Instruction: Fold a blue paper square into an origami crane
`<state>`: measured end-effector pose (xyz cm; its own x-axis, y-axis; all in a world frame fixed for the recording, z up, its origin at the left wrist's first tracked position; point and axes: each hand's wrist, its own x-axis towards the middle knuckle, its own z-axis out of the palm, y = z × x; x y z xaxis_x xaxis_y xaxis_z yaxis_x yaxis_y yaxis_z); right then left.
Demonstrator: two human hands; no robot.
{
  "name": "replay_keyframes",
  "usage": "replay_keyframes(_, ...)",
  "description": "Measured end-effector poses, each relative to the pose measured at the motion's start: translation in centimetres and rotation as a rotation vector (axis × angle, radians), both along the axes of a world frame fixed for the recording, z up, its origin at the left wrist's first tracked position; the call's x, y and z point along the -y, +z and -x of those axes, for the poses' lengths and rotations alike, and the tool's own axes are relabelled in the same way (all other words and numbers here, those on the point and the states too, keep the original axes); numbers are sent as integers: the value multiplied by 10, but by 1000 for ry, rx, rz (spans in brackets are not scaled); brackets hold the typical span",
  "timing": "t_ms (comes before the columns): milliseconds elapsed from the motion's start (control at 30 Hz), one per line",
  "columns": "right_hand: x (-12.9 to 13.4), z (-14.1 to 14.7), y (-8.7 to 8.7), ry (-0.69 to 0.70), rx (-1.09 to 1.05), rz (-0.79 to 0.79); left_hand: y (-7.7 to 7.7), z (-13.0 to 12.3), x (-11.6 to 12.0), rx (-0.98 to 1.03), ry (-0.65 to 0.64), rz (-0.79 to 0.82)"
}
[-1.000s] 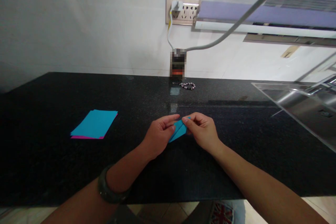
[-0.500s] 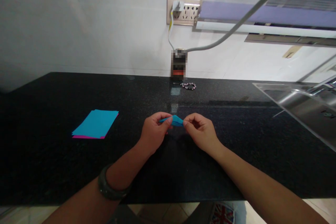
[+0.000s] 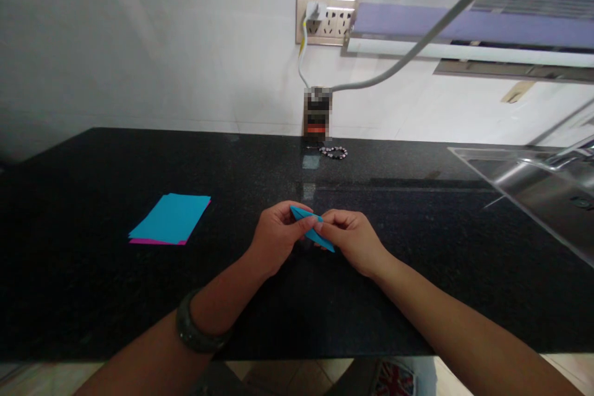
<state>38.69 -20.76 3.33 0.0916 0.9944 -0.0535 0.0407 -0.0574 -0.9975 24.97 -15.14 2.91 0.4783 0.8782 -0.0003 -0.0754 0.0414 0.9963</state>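
Note:
A small folded piece of blue paper (image 3: 323,241) is between my two hands, slanting down to the right, with pointed ends at upper left and lower right. My left hand (image 3: 281,235) pinches it with the thumb on top. My right hand (image 3: 355,236) grips it from the other side, its thumb tip close to the left one. The fingers hide part of the paper's middle and underside. To the left lies a stack of paper sheets (image 3: 171,218), blue on top with a pink edge showing below.
All this is over a black countertop (image 3: 116,303). A beaded loop (image 3: 334,153) lies by the wall below a partly pixelated box (image 3: 317,114) joined to cables. A wall socket (image 3: 327,21) is above it, and a metal sink (image 3: 547,182) is at the right.
The blue paper has turned so that its right end points down towards me. My right hand has shifted left and lower, bringing both thumbs together on the paper.

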Motion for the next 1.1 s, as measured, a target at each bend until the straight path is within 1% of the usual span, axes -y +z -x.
replay_keyframes(100,0,-1,-2,-9,55,-46,1,-2,2,-15,25,4)
replay_keyframes(300,0,-5,-2,15,176,-115,2,-2,2,-36,45,-22)
replay_keyframes(633,0,-6,-1,18,240,-166,-3,0,0,-2,7,-24)
replay_keyframes(767,-1,-7,-1,14,253,-164,-4,0,0,35,-10,25)
replay_keyframes(867,-1,-7,-2,-2,218,-155,-1,-1,0,115,-2,104)
replay_keyframes(967,-1,-5,-4,-26,73,-87,1,-1,0,173,9,145)
replay_keyframes(1033,-1,-3,-5,-29,-49,-22,3,0,0,149,-4,109)
replay_keyframes(1100,0,-2,-6,-23,-114,15,4,0,1,90,-11,44)
